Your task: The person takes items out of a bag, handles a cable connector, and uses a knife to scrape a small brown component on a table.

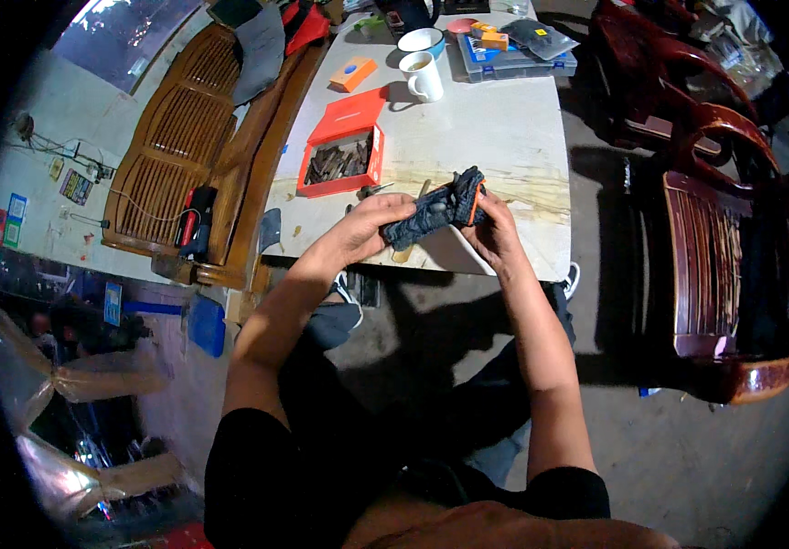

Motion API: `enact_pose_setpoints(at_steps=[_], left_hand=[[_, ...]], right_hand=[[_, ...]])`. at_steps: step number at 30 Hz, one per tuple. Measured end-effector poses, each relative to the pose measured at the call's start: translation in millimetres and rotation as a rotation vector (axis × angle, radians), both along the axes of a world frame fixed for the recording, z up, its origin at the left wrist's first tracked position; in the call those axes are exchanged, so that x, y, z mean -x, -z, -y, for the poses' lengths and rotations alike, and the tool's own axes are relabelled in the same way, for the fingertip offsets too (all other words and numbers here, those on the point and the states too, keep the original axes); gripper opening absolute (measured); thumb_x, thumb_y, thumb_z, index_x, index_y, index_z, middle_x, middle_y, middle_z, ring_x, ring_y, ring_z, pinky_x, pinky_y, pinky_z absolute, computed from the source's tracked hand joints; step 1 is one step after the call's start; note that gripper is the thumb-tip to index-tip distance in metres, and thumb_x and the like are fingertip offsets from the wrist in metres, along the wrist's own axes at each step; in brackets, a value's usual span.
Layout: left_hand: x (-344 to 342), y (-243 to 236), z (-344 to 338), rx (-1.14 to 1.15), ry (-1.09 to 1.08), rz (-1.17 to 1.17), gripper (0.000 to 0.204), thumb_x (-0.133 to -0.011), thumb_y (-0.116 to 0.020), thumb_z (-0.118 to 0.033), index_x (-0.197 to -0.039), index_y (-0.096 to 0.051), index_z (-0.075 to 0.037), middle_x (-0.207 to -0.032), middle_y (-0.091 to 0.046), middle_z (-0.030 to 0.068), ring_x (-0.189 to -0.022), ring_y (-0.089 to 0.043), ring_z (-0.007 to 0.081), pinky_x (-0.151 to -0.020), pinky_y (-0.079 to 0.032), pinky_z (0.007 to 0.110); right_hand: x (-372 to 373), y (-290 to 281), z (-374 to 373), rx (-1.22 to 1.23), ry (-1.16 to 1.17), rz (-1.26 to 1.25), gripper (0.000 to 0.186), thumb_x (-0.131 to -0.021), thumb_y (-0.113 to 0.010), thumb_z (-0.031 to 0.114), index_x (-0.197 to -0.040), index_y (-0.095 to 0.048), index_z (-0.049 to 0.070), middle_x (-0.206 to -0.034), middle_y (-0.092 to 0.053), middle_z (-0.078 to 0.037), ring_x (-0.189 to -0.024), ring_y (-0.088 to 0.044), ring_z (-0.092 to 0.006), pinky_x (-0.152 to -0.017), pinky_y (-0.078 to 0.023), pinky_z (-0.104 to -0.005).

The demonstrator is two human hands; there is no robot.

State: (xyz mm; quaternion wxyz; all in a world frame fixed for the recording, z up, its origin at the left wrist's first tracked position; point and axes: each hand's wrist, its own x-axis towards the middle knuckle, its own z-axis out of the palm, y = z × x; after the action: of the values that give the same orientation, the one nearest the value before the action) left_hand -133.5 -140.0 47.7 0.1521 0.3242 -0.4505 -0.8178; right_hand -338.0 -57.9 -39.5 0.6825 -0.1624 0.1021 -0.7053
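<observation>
Between both hands, over the near edge of the table [504, 137], is a black, crumpled, fabric-like piece [424, 216] with an orange edge at its right end. I cannot make out its exact kind. My left hand [371, 224] grips its left end, thumb on top. The bunched right end is held by my right hand [495, 236], close to the orange edge. Beyond my left hand stands an open red box [378, 165] with many thin dark brown pieces [339, 160] in it. A small dark tool [369, 191] lies beside the box, partly hidden.
Farther back are an orange carton [352, 74], a white mug [423, 77], a bowl [423, 41] and a blue-and-clear plastic case [513, 64] with small packages on top. A wooden bench [175, 137] stands left of the table, and dark red wooden chairs [705, 256] stand at right.
</observation>
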Motion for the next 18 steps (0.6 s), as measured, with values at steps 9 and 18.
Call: enact_pose_setpoints(at_steps=[9,18], left_hand=[[11,20,-18,-0.119,-0.234,-0.246,0.028,-0.101,-0.05,-0.024,-0.116,-0.058,-0.002,-0.111,-0.065,0.0079,-0.106,-0.061,0.0183,-0.095,-0.047,0.036],[-1,34,-20,-0.17,-0.202,-0.096,0.028,-0.099,-0.052,-0.026,-0.114,-0.061,-0.005,-0.105,-0.067,0.005,-0.092,-0.067,0.0151,-0.079,-0.056,0.03]], right_hand=[[0,3,-2,-0.096,-0.173,0.054,0.038,-0.09,-0.053,0.025,-0.118,-0.056,0.0,-0.112,-0.065,-0.011,-0.098,-0.065,-0.0218,-0.084,-0.055,-0.0339],[-11,30,15,-0.34,-0.034,-0.593,0.05,-0.087,-0.06,0.028,-0.127,-0.056,-0.001,-0.107,-0.061,-0.008,-0.095,-0.06,-0.0184,-0.081,-0.05,-0.0313]])
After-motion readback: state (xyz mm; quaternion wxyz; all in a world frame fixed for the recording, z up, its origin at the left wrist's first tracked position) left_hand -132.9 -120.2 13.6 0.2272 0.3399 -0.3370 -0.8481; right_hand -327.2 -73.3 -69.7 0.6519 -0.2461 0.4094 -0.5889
